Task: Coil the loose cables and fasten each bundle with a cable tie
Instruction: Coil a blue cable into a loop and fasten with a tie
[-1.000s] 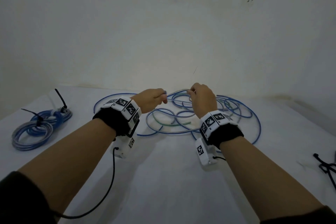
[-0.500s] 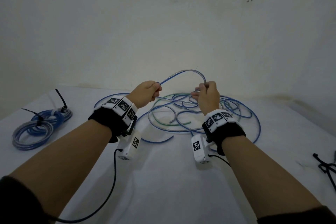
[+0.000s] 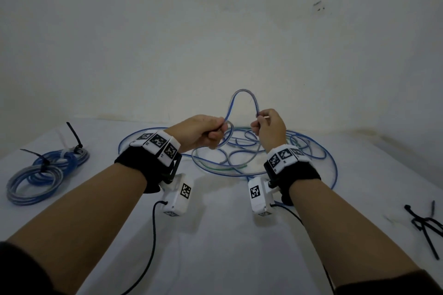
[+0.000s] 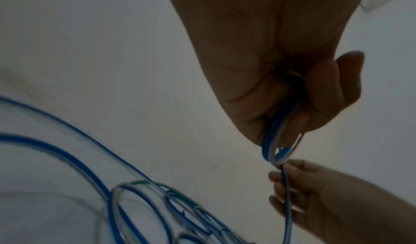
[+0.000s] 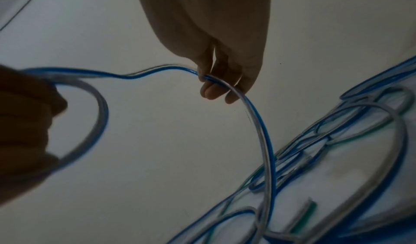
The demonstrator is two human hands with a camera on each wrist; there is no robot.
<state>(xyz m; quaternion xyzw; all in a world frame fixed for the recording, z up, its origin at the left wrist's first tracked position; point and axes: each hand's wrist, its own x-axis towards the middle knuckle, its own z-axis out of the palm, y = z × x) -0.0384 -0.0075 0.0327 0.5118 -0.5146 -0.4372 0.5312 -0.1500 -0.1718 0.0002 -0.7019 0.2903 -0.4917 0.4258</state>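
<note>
A loose blue-and-clear cable lies in tangled loops on the white table, with a green-striped strand among them. My left hand grips a small loop of the blue cable in its curled fingers. My right hand pinches the same cable a little to the right. Between the two hands the cable arches up in a raised loop. From the right hand the cable hangs down into the tangle.
Two tied coils of blue and grey cable with black ties lie at the far left. Loose black cable ties lie at the right edge. A pale wall rises right behind the table.
Both hands have lifted off the table with the cable. They have come closer together, and the arch between them has grown taller and narrower. A small loop now sits in the left hand.
</note>
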